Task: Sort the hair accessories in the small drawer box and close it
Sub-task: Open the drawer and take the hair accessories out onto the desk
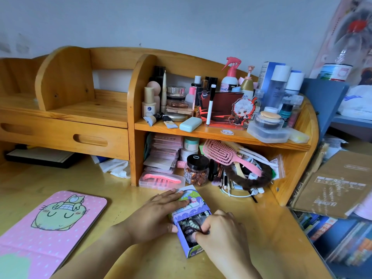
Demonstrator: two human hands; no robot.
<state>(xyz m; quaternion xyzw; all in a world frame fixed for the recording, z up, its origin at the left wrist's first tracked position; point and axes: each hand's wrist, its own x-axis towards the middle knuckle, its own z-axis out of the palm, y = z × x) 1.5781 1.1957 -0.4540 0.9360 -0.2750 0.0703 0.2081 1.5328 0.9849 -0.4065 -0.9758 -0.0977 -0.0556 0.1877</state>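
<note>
A small purple drawer box [192, 206] with a cartoon print lies on the wooden desk, its drawer [193, 251] pulled out toward me. Dark hair ties and a pale beaded band [191, 224] fill the drawer. My left hand [155, 216] rests flat on the box sleeve, thumb against its left side. My right hand [219, 236] is over the drawer, fingertips pressing down among the hair ties; whether it pinches one is hidden.
A wooden desk organizer [130, 117] stands behind, crowded with cosmetics bottles. Under its shelf are a pink hairbrush [223, 154], a black-lidded jar [197, 170] and a clear case with a pink comb [161, 179]. A pink cartoon mat [48, 224] lies left; books and cardboard sit right.
</note>
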